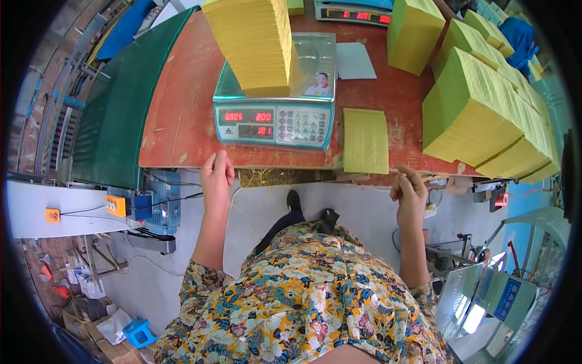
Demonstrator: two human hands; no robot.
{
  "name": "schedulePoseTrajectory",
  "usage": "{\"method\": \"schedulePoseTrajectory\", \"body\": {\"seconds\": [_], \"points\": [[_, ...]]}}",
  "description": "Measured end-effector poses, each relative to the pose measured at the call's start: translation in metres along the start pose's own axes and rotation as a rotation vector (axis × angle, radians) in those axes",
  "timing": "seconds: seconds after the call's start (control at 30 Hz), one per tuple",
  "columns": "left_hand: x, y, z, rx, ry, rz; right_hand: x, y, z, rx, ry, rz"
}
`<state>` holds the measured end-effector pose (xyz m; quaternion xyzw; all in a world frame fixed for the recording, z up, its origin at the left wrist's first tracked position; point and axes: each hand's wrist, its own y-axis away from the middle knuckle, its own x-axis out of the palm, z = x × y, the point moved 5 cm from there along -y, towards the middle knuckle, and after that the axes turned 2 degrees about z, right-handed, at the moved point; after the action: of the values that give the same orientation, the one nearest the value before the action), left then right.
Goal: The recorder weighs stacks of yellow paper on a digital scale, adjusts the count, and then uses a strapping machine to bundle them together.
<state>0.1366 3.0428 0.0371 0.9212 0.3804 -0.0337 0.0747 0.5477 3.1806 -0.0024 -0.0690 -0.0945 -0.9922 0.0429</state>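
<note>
A tall stack of yellow paper sheets (pixel 254 42) stands on the plate of a digital scale (pixel 276 124), whose red display is lit. My left hand (pixel 216 171) is at the table's front edge, just below the scale's left corner, its fingers curled in with nothing seen in them. To the right of the scale, a flat yellow sheet or thin pad (pixel 365 141) lies with its near end at the table edge. My right hand (pixel 409 191) hovers beside that near end, apart from it, fingers loosely bent and slightly spread, holding nothing visible.
Several yellow paper stacks (pixel 470 115) crowd the right side of the red table (pixel 182 115). One more stack (pixel 415 36) and a second scale (pixel 354 13) stand farther back. A pale card (pixel 356 60) lies beside the first scale. A green surface (pixel 124 115) adjoins the left.
</note>
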Motion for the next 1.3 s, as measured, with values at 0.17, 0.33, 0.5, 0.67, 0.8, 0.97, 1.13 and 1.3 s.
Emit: {"method": "schedulePoseTrajectory", "body": {"seconds": [0.17,0.33,0.5,0.67,0.8,0.97,1.13,1.3], "points": [[0.004,-0.032,-0.043,0.099,0.068,0.030,-0.004,0.003,0.002,0.003,-0.008,-0.033],[-0.014,-0.096,-0.100,0.266,0.178,0.045,0.037,-0.006,0.022,0.000,-0.064,0.035],[0.006,-0.187,-0.162,0.093,0.360,0.217,0.118,-0.045,0.056,-0.088,-0.085,0.141],[0.061,-0.272,-0.211,-0.021,0.236,0.605,0.224,-0.119,0.085,-0.194,-0.059,0.262],[0.116,-0.296,-0.218,-0.027,0.122,0.761,0.282,-0.196,0.075,-0.245,-0.030,0.150],[0.115,-0.279,-0.209,-0.244,0.057,0.831,0.325,-0.219,0.047,-0.337,0.023,0.076],[0.126,-0.235,-0.212,-0.247,0.060,1.007,0.309,-0.172,0.032,-0.349,0.018,-0.074],[0.128,-0.223,-0.198,-0.344,0.038,1.128,0.257,-0.089,0.048,-0.339,-0.070,-0.036]]}}
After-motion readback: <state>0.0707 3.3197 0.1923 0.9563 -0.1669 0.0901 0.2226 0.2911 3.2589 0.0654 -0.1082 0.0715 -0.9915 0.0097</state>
